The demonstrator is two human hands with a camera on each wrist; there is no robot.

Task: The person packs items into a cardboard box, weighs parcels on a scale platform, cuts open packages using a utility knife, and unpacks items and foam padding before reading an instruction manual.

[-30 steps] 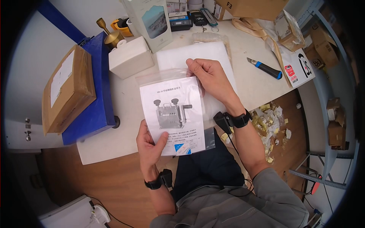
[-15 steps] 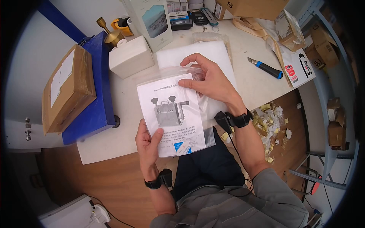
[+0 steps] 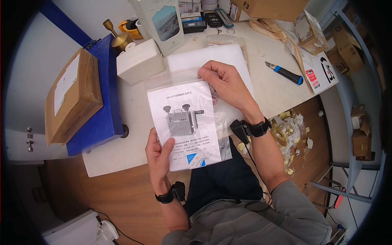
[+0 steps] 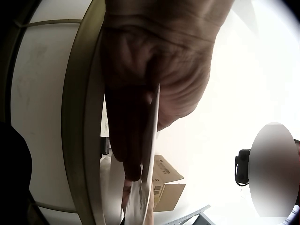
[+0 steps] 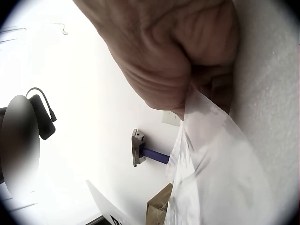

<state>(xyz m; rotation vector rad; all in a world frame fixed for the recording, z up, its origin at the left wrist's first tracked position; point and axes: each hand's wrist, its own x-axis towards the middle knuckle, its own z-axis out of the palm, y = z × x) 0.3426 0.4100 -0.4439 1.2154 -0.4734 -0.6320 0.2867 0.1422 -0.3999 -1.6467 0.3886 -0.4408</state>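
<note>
A printed manual sheet [image 3: 179,116] with a picture of a hand-cranked machine lies inside a clear plastic bag [image 3: 169,79], tilted over the table's front edge. My left hand [image 3: 158,157] grips the lower left side, thumb on the front and fingers behind. At the upper right corner my right hand [image 3: 228,83] pinches the bag's top edge between thumb and fingers. In the right wrist view the crinkled clear film [image 5: 201,150] hangs from that pinch. The left wrist view shows the bag edge-on between the thumb and fingers of my left hand [image 4: 154,65].
White foam sheet [image 3: 185,59] lies behind the bag. A utility knife [image 3: 284,73] rests at right on the table [image 3: 261,92]. A white box [image 3: 141,63] and a cardboard parcel [image 3: 75,98] on a blue stand are at left. Paper scraps [image 3: 290,136] cover the floor at right.
My right hand opened its pinch, its thumb passed over the sheet's upper corner, and it now pinches the bag's top edge again. The bag shifted slightly left and down.
</note>
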